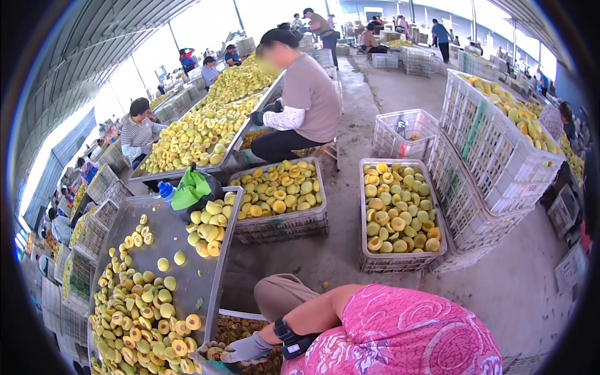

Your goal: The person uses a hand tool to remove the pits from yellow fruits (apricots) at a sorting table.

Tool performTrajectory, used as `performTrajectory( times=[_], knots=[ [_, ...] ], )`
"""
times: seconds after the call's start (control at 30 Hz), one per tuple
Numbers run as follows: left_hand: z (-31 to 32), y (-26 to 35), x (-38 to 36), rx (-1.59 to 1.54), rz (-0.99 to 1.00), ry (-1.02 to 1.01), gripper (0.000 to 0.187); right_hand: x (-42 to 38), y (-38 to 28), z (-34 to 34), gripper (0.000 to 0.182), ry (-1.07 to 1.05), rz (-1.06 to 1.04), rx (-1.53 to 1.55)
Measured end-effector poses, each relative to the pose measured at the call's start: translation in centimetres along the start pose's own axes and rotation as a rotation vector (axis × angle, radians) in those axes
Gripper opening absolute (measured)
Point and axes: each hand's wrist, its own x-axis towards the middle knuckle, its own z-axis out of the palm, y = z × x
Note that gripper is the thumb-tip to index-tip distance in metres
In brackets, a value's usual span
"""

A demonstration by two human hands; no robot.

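Note:
My right hand (247,348), in a grey glove with a black device strapped at the wrist, reaches in from the right at the bottom. It is over a crate of brown pits or scraps (240,326), beside the metal table's edge. Its fingers are closed around something small and dark that I cannot make out. My left hand does not show clearly anywhere. Halved yellow-green fruits (147,319) are heaped on the grey metal table (187,275), cut faces and pits showing on some. A smaller pile (209,228) lies at its far right corner.
A blue-capped bottle (166,190) and a green bag (190,189) stand on the table's far end. Fruit-filled crates (281,223) (400,255) are on the floor, with stacked crates (494,150) at right. Co-workers (306,100) (139,131) sit by another fruit-covered table (234,140).

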Motion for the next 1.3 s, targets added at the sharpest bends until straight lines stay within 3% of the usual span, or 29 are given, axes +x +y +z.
performTrajectory(
  times=[0.13, 0.2, 0.33, 0.47, 0.57, 0.63, 0.77, 0.83, 0.93, 1.13, 1.3],
  knots=[
    [-1.4, 0.5, 0.1, 0.234, -0.011, -0.003, 0.049, -0.5, -0.1, 0.1, 0.041, -0.001, 0.007, 0.004],
    [-1.8, 0.7, 0.2, 0.321, -0.021, -0.009, 0.051, -0.7, 0.2, -0.2, 0.042, -0.129, 0.031, 0.051],
    [-2.5, 0.9, -0.1, 0.447, -0.028, -0.023, 0.056, -0.7, 0.5, -0.2, 0.043, -0.179, 0.020, 0.062],
    [-1.3, 1.4, -1.4, 0.498, 0.018, 0.030, 0.058, -0.7, 0.7, 0.6, 0.042, -0.124, -0.010, 0.039],
    [-0.9, 2.0, -2.5, 0.360, -0.032, -0.009, 0.057, -1.3, 0.3, 1.1, 0.041, -0.135, -0.001, 0.035],
    [0.6, 2.4, -3.9, 0.704, 0.295, 0.041, 0.054, -1.6, -0.1, 1.9, 0.041, -0.133, 0.009, 0.035],
    [0.4, 2.7, -4.4, 0.556, 0.258, 0.125, 0.051, -1.1, -0.2, 2.3, 0.038, -0.150, 0.047, 0.072],
    [-0.4, 3.2, -4.2, 0.307, -0.014, 0.036, 0.050, -0.9, 0.1, 2.1, 0.039, -0.202, 0.065, 0.108],
    [-0.9, 3.9, -4.2, 0.217, -0.110, -0.012, 0.050, -0.3, 0.4, 2.6, 0.040, -0.212, 0.044, 0.113],
    [-2.8, 3.8, -4.6, 0.238, -0.095, -0.064, 0.053, 1.7, 2.4, 3.1, 0.042, -0.187, -0.023, 0.170],
    [-3.2, 1.8, -3.6, 0.549, 0.185, 0.058, 0.055, 6.3, 5.9, 3.1, 0.043, -0.208, -0.130, 0.157]
  ],
)
